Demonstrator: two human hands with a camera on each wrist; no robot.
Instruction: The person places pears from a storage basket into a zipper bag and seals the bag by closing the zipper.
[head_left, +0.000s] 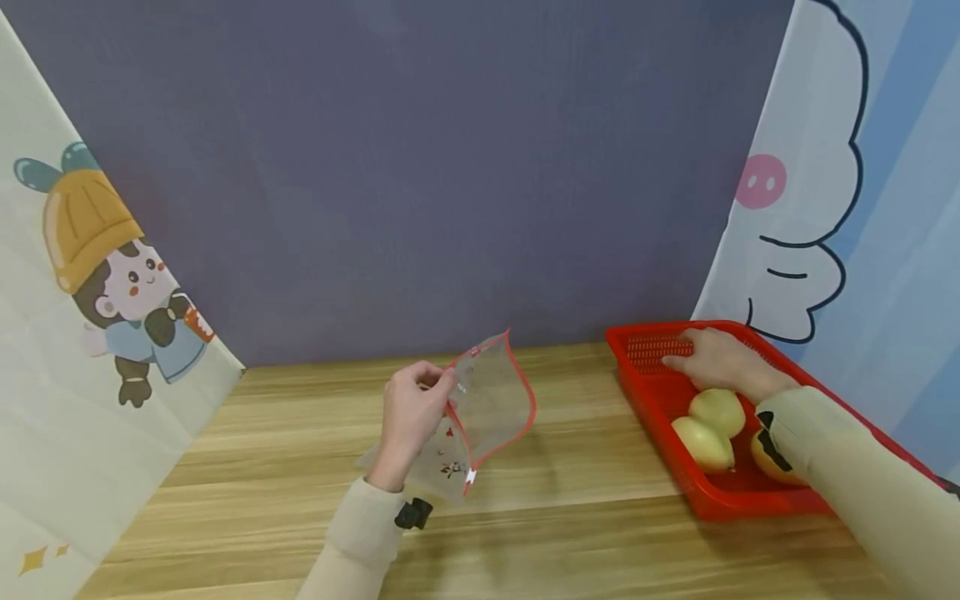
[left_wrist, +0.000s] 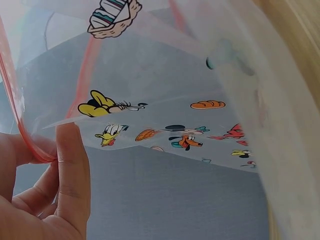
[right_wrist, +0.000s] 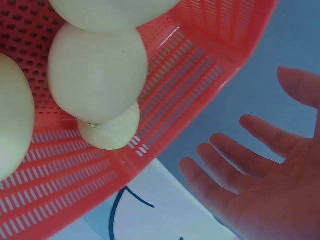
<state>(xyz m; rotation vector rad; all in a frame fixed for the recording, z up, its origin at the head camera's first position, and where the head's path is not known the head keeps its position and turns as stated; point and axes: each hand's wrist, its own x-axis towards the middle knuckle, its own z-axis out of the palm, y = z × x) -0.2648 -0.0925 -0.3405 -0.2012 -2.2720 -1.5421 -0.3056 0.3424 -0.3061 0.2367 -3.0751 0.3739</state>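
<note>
My left hand (head_left: 412, 408) pinches the red-edged rim of a clear zip bag (head_left: 497, 400) between thumb and fingers. The bag hangs with its mouth spread apart, and a white slider (head_left: 471, 477) sits at the lower end of the red strip. Cartoon prints cover the bag (left_wrist: 165, 117) in the left wrist view. My right hand (head_left: 723, 362) reaches over the far part of a red plastic basket (head_left: 660, 433), beyond the pale yellow fruits (head_left: 717, 412). In the right wrist view, the right hand's fingers (right_wrist: 245, 157) are spread, holding nothing.
Several pale yellow, smooth fruits (right_wrist: 97, 70) lie in the perforated basket, one partly covered by my right sleeve (head_left: 817, 450). A wood-grain table (head_left: 300, 467) carries everything. A dark grey-blue panel (head_left: 450, 183) stands behind, with printed cartoon panels on both sides.
</note>
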